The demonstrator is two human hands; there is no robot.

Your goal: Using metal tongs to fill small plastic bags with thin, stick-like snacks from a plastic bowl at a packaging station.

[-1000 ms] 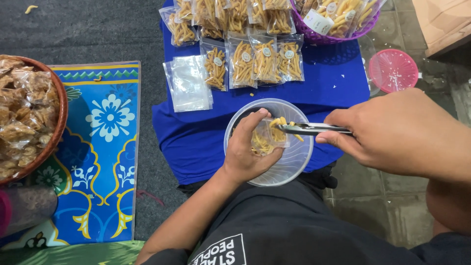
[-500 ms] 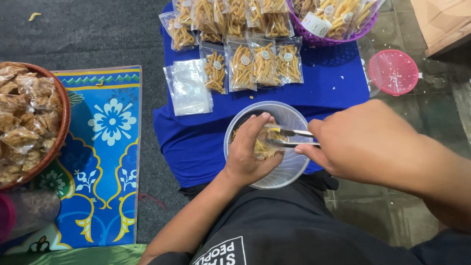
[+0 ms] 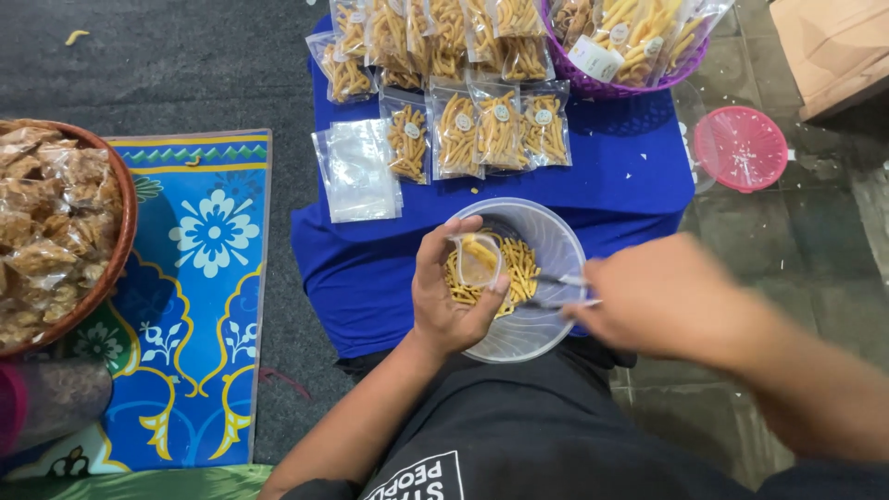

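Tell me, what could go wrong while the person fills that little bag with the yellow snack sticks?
1. The left hand holds the small clear bag open with just its fingers; if the mouth folds shut, sticks may miss it.
2. The right hand with the metal tongs is blurred, so it looks fast; sticks could drop out.
3. The clear bowl sits near the blue cloth's front edge and might tip.

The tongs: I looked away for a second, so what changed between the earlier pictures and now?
The right hand drew the tongs back from the small bag's mouth and lowered them toward the snack sticks in the clear bowl. The left hand kept holding the bag open above the bowl. The filled packets on the blue cloth stayed put.
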